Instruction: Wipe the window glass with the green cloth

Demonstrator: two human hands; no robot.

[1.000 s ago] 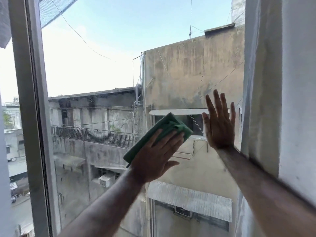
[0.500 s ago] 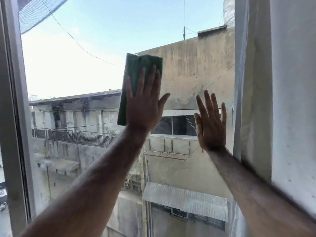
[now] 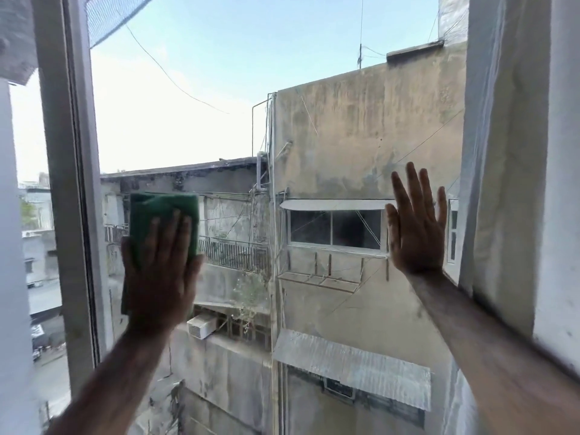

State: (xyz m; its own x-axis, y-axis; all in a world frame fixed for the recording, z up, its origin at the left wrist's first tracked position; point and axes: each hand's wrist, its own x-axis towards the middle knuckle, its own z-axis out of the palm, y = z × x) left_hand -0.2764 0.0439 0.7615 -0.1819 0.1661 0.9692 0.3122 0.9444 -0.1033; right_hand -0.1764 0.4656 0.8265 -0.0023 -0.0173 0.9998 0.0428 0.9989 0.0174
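The window glass fills the middle of the view, with weathered buildings and sky behind it. A folded green cloth lies flat against the pane near its left side. My left hand presses on the cloth with fingers spread, covering its lower half. My right hand rests flat on the glass at the right, fingers apart and pointing up, holding nothing.
A grey window frame post stands just left of the cloth. A white curtain hangs at the right edge, beside my right forearm. A strip of pale wall sits beyond the curtain.
My left hand has carried the cloth from the upper middle of the pane down and left, close to the frame post. My right hand has stayed in place on the glass.
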